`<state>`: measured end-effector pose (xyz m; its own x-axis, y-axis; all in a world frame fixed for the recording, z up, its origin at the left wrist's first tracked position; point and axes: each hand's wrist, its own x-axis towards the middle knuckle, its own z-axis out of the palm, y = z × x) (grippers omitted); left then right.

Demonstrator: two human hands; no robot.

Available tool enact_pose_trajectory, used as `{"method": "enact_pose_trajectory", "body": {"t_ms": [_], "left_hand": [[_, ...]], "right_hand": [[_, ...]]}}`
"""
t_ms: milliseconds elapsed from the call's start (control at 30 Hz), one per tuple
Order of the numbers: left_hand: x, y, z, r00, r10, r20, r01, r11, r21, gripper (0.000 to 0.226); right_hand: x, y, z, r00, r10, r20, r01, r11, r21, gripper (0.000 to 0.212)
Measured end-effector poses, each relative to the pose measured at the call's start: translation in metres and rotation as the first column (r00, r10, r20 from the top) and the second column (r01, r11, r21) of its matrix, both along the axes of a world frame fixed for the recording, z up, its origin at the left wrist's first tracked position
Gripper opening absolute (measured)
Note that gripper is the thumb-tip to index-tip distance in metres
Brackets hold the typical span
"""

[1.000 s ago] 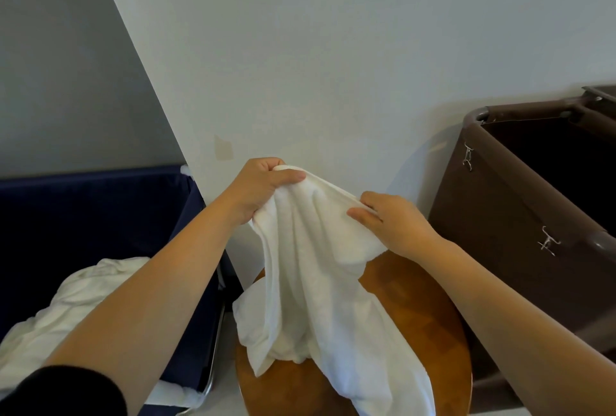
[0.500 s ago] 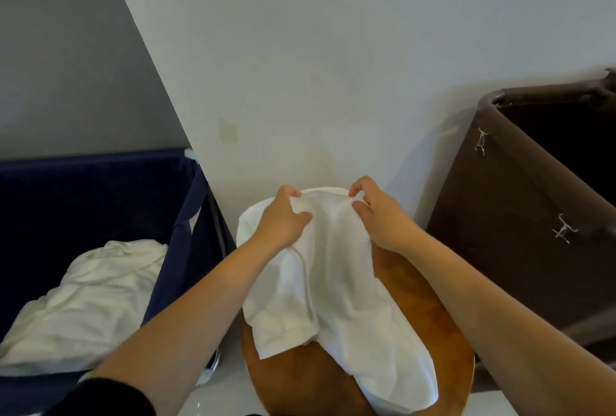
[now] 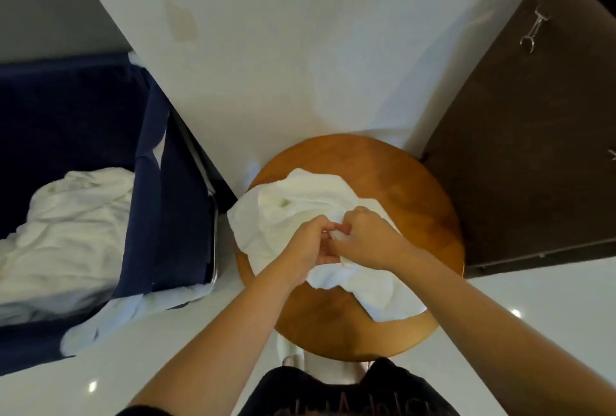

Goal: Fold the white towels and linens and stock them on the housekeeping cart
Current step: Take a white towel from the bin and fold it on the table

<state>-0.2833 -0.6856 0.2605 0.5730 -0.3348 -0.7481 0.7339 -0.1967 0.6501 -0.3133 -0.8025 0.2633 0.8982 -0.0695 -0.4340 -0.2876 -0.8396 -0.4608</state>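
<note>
A white towel (image 3: 300, 202) lies bunched on a round wooden stool (image 3: 426, 202) in the middle of the view. My left hand (image 3: 305, 245) and my right hand (image 3: 370, 235) meet over its near part, and both pinch folds of the cloth between curled fingers. The towel's lower end (image 3: 383, 295) trails over the stool's front right. More white linens (image 3: 73, 215) lie heaped in a navy fabric bin (image 3: 166, 215) at the left.
A dark brown cart (image 3: 520, 148) with metal clips stands right of the stool, against the white wall (image 3: 300, 48). A pale cloth (image 3: 110, 312) hangs over the bin's near corner. Glossy white floor (image 3: 533, 315) surrounds the stool.
The towel was held up against the wall a second ago; it has come down onto the stool. My hands have come close together over it, and my view has tipped downward.
</note>
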Motion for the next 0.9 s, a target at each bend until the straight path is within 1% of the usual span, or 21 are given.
{"method": "enact_pose_trajectory", "body": {"t_ms": [67, 133, 200, 267, 333, 400, 467, 533, 600, 700, 767, 833, 900], "left_hand": [[0.000, 0.000, -0.010, 0.999, -0.042, 0.007, 0.042, 0.999, -0.014, 0.027], [0.002, -0.004, -0.018, 0.993, -0.110, 0.036, 0.111, 0.994, -0.016, 0.029], [0.004, -0.008, -0.024, 0.976, -0.187, 0.109, 0.188, 0.982, 0.001, 0.030], [0.008, -0.010, -0.028, 0.936, -0.289, 0.201, 0.281, 0.957, 0.066, 0.028], [0.016, -0.013, -0.033, 0.908, -0.339, 0.247, 0.317, 0.940, 0.123, 0.032], [0.022, -0.013, -0.039, 0.893, -0.378, 0.242, 0.349, 0.924, 0.158, 0.036], [0.030, -0.010, -0.048, 0.883, -0.414, 0.221, 0.371, 0.904, 0.212, 0.037], [0.039, 0.001, -0.060, 0.880, -0.423, 0.215, 0.348, 0.884, 0.313, 0.039], [0.052, 0.019, -0.072, 0.871, -0.423, 0.251, 0.283, 0.849, 0.447, 0.040], [0.069, 0.049, -0.092, 0.790, -0.496, 0.360, 0.198, 0.762, 0.616, 0.036], [0.079, 0.060, -0.099, 0.740, -0.528, 0.417, 0.135, 0.724, 0.677, 0.030], [0.086, 0.066, -0.104, 0.745, -0.504, 0.437, 0.054, 0.698, 0.714, 0.031], [0.094, 0.071, -0.106, 0.795, -0.456, 0.401, 0.029, 0.688, 0.725, 0.047]], "right_hand": [[-0.002, 0.000, -0.003, 0.997, 0.059, -0.054, -0.064, 0.993, -0.095, 0.033], [-0.001, 0.001, -0.003, 0.993, 0.084, -0.082, -0.098, 0.976, -0.192, 0.032], [0.001, 0.002, -0.001, 0.993, 0.085, -0.079, -0.104, 0.956, -0.275, 0.029], [0.001, 0.000, -0.001, 0.994, 0.063, -0.090, -0.091, 0.936, -0.341, 0.027], [-0.001, 0.000, -0.001, 0.992, 0.035, -0.121, -0.077, 0.927, -0.366, 0.027], [-0.004, -0.001, -0.005, 0.990, 0.004, -0.143, -0.057, 0.927, -0.371, 0.027], [-0.007, -0.002, -0.008, 0.990, -0.032, -0.135, -0.020, 0.930, -0.368, 0.032], [-0.011, -0.004, -0.010, 0.991, -0.061, -0.122, 0.013, 0.930, -0.366, 0.040], [-0.015, -0.006, -0.011, 0.991, -0.077, -0.113, 0.030, 0.927, -0.373, 0.043], [-0.020, -0.007, -0.015, 0.991, -0.091, -0.103, 0.045, 0.921, -0.387, 0.044], [-0.022, -0.006, -0.017, 0.990, -0.097, -0.099, 0.050, 0.915, -0.401, 0.043], [-0.022, -0.007, -0.019, 0.988, -0.112, -0.103, 0.060, 0.911, -0.407, 0.043], [-0.023, -0.010, -0.020, 0.986, -0.127, -0.110, 0.070, 0.906, -0.417, 0.043]]}}
